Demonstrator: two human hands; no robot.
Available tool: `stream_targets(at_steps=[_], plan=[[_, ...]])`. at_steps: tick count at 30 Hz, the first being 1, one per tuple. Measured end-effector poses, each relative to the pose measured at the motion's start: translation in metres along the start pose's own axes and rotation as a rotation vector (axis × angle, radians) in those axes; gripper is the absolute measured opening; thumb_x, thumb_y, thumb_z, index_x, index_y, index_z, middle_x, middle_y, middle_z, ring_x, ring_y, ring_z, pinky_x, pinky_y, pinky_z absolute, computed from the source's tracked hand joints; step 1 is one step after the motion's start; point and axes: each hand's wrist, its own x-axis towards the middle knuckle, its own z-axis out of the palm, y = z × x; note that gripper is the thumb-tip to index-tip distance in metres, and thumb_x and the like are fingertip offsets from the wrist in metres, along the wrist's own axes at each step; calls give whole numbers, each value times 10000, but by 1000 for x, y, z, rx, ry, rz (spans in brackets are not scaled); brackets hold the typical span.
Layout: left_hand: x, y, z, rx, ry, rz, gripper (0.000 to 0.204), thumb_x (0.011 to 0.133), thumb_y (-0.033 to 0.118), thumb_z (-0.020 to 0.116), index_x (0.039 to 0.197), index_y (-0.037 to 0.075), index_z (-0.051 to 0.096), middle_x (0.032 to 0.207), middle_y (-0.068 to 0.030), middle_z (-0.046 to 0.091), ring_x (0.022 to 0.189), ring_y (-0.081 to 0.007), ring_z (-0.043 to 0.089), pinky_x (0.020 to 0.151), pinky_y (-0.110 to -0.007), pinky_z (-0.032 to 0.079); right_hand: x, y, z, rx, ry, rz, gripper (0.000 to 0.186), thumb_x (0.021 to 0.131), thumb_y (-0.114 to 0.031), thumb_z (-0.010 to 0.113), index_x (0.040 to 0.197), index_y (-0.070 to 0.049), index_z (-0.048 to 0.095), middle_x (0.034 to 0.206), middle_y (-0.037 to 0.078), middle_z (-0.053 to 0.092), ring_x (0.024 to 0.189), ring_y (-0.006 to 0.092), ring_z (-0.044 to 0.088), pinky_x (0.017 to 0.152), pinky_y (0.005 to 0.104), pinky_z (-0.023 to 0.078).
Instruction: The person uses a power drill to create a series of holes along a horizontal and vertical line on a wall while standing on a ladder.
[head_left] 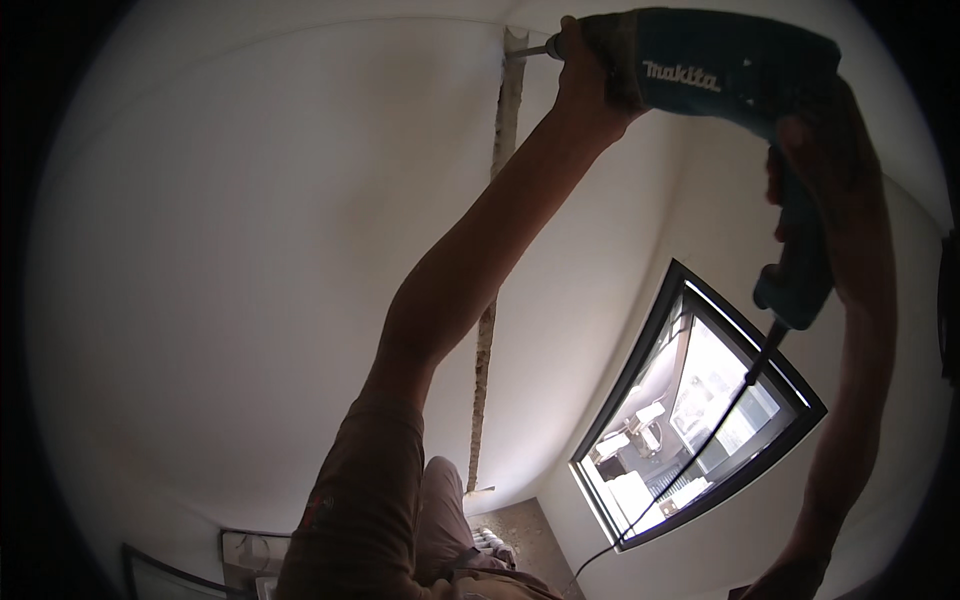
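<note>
A bare white-plastered room fills the view, its walls bending with the lens, and a narrow rough channel [497,200] cut into the plaster runs down the far wall from the top toward the floor. High at the top right, the left hand [585,75] is wrapped around the front end of a teal power drill [725,65], fingers closed on the body just behind the chuck, with the bare forearm stretching up to it from the lower middle. The right hand [830,170] is clamped on the drill's pistol grip, further right and slightly lower, its forearm rising from the lower right edge. The drill points left, and its bit [533,50] meets the top of the channel where the wall meets the ceiling. A black cord [700,440] hangs from the bottom of the grip and trails down across a dark-framed window [700,410] on the right wall, bright with daylight. Low in the middle, rubble [515,530] lies on the floor at the foot of the channel, beside the person's brownish sleeve [365,500].
</note>
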Motion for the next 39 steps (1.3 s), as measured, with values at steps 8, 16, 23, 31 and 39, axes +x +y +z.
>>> stream_targets(at_steps=[8,16,23,31,39], plan=[[-23,-18,26,78,308,-194,685,959,606,139,1315,90,414,1253,-123,504,1188,-283,499,979,-463,457,-38,5,-4,281,73,47,698,802,-536,659,1313,-121,425,842,82,644,732,156,664,534,280,555],[-11,-20,3,28,179,-158,678,959,604,157,1301,87,432,1251,-128,516,1186,-279,498,988,-466,444,-33,10,10,244,69,51,661,846,-484,626,1347,-127,383,798,60,618,693,135,639,531,283,543],[-3,-11,-16,45,79,-96,690,956,609,137,1295,89,436,1257,-123,514,1167,-271,513,961,-461,468,-22,5,20,209,26,59,659,845,-454,640,1349,-124,373,769,46,589,673,126,621,527,286,532],[-7,-17,14,84,166,-170,700,953,614,119,1297,93,435,1232,-112,521,1165,-263,517,953,-465,476,-39,8,1,265,97,28,690,839,-522,612,1345,-115,383,873,91,649,765,174,670,563,309,569],[2,-11,1,21,114,-147,704,941,636,160,1318,97,410,1241,-115,522,1169,-267,521,957,-478,474,-25,4,15,236,88,27,650,837,-503,628,1312,-114,415,808,66,622,687,145,644,533,297,548]])
